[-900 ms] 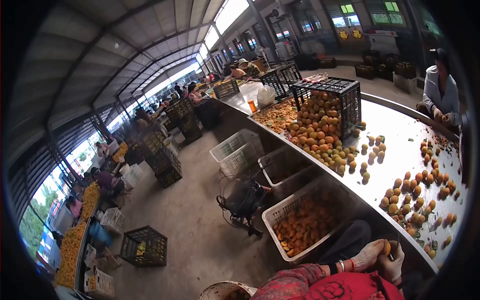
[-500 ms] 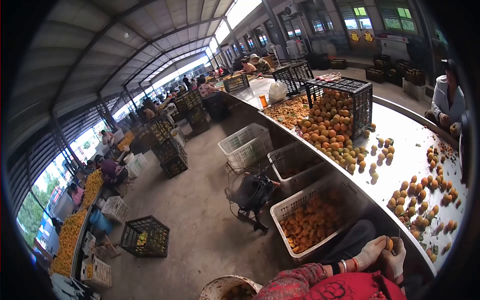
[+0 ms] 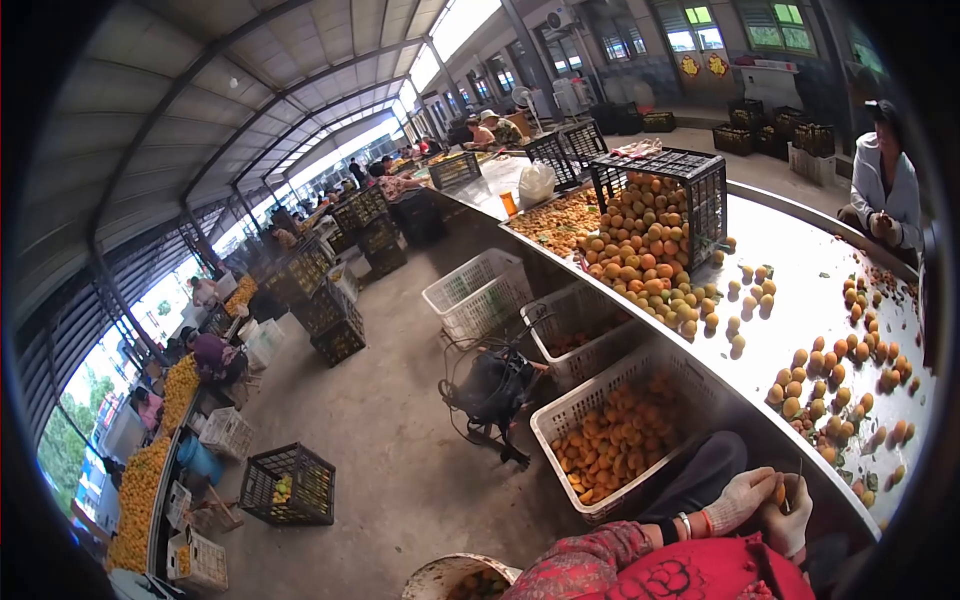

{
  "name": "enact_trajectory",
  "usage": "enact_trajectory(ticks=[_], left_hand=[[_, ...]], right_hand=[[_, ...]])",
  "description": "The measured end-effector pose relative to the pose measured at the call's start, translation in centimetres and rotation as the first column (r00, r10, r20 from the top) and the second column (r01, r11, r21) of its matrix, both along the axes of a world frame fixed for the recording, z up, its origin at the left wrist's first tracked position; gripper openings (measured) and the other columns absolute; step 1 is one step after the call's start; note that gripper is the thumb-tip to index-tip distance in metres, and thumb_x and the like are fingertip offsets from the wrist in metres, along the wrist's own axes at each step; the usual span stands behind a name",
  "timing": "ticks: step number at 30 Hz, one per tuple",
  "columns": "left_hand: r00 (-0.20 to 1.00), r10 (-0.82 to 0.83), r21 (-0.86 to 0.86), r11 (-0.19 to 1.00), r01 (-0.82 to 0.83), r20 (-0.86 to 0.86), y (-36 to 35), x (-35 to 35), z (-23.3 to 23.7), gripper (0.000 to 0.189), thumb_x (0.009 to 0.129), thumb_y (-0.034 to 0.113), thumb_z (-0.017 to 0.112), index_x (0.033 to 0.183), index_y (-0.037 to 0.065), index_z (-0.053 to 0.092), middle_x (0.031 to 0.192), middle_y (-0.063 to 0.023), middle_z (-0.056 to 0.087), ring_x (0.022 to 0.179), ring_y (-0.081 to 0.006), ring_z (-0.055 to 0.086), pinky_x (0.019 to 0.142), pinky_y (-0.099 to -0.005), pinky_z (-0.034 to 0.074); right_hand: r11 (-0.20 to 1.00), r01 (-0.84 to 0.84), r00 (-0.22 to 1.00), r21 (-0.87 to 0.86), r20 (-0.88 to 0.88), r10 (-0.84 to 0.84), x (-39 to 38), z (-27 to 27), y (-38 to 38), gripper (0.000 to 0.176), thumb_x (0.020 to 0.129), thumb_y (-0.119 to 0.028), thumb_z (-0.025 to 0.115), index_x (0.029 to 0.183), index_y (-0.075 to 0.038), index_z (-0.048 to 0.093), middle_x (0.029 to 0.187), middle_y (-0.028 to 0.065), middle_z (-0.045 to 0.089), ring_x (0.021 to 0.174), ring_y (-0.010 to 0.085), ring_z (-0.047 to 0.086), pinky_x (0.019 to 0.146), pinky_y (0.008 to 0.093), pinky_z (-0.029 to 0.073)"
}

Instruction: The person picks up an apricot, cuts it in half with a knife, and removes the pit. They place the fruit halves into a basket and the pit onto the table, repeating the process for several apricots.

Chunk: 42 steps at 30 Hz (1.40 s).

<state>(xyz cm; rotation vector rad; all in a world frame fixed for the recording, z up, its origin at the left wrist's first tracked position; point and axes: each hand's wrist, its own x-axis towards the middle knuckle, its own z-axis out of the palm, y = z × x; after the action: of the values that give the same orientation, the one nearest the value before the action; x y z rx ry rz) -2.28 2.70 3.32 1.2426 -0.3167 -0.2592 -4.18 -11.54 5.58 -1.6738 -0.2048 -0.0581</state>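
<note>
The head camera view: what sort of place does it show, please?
Probably a fruit-sorting or processing shed: apricot-like fruits spill from a black plastic crate onto a long table, more crates stand stacked on the floor, and an arched roof spans overhead.

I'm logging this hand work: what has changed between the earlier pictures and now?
Mostly the view has swung with the head camera. Across the table, the co-worker's hands, seemingly apart half a second ago, are now together. The wearer visibly takes up or lets go nothing: left hand and right hand still meet at an orange fruit. The black crate stayed on its side.
</note>
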Motion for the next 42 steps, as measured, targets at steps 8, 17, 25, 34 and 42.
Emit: enact_trajectory(ticks=[8, 17, 25, 34, 42], left_hand=[[0.947, -0.147, -0.143, 0.984, 0.110, -0.284, -3.0, 2.0, -2.0, 0.019, 0.099, 0.021, 0.048, 0.097, 0.005, 0.058, 0.083, 0.0024, 0.056, 0.076, -0.0070, 0.052, 0.071, -0.0210, 0.045], [0.908, -0.215, -0.012, 0.974, 0.226, -0.359, -7.0, 6.1, 1.1, 0.038, 0.095, 0.031, 0.059, 0.121, 0.007, 0.048, 0.096, -0.0014, 0.055, 0.088, -0.0075, 0.050, 0.077, -0.0213, 0.043], [0.845, -0.259, -0.073, 0.964, 0.255, -0.468, -9.0, 10.6, -1.9, 0.037, 0.094, 0.027, 0.059, 0.122, 0.004, 0.051, 0.099, -0.0024, 0.058, 0.089, -0.0083, 0.053, 0.077, -0.0229, 0.045], [0.921, -0.293, 0.367, 0.852, 0.373, -0.256, -9.8, 12.7, -2.7, 0.040, 0.091, 0.026, 0.058, 0.125, 0.005, 0.050, 0.104, -0.0081, 0.061, 0.099, -0.0160, 0.057, 0.088, -0.0300, 0.045], [0.906, -0.319, 0.197, 0.904, 0.379, -0.279, -9.7, 12.2, -3.0, 0.040, 0.092, 0.022, 0.059, 0.126, 0.005, 0.050, 0.103, -0.0049, 0.059, 0.097, -0.0128, 0.053, 0.086, -0.0277, 0.044]], right_hand=[[0.984, 0.076, 0.980, -0.160, 0.195, -0.044, 0.8, -1.1, -2.5, 0.031, 0.069, 0.002, 0.055, 0.100, 0.002, 0.056, 0.080, 0.0071, 0.062, 0.072, 0.0127, 0.061, 0.069, 0.0267, 0.050], [0.933, 0.247, 0.963, 0.263, -0.173, -0.206, 4.7, -4.8, -7.5, 0.033, 0.078, -0.009, 0.066, 0.108, 0.001, 0.055, 0.091, 0.0062, 0.062, 0.085, 0.0140, 0.060, 0.080, 0.0277, 0.048], [0.901, 0.243, 0.908, 0.360, -0.410, -0.080, 8.3, -5.1, -11.2, 0.029, 0.083, -0.011, 0.056, 0.109, -0.001, 0.053, 0.096, 0.0078, 0.058, 0.088, 0.0178, 0.057, 0.081, 0.0308, 0.047], [0.903, 0.320, 0.899, 0.286, -0.393, -0.194, 9.8, -6.9, -11.3, 0.023, 0.087, -0.017, 0.052, 0.102, 0.000, 0.053, 0.085, 0.0051, 0.056, 0.073, 0.0122, 0.054, 0.068, 0.0248, 0.046], [0.853, 0.268, 0.932, 0.448, -0.344, -0.113, 9.6, -7.2, -10.4, 0.032, 0.095, -0.030, 0.049, 0.102, 0.001, 0.053, 0.085, 0.0052, 0.056, 0.076, 0.0130, 0.055, 0.069, 0.0251, 0.045]])
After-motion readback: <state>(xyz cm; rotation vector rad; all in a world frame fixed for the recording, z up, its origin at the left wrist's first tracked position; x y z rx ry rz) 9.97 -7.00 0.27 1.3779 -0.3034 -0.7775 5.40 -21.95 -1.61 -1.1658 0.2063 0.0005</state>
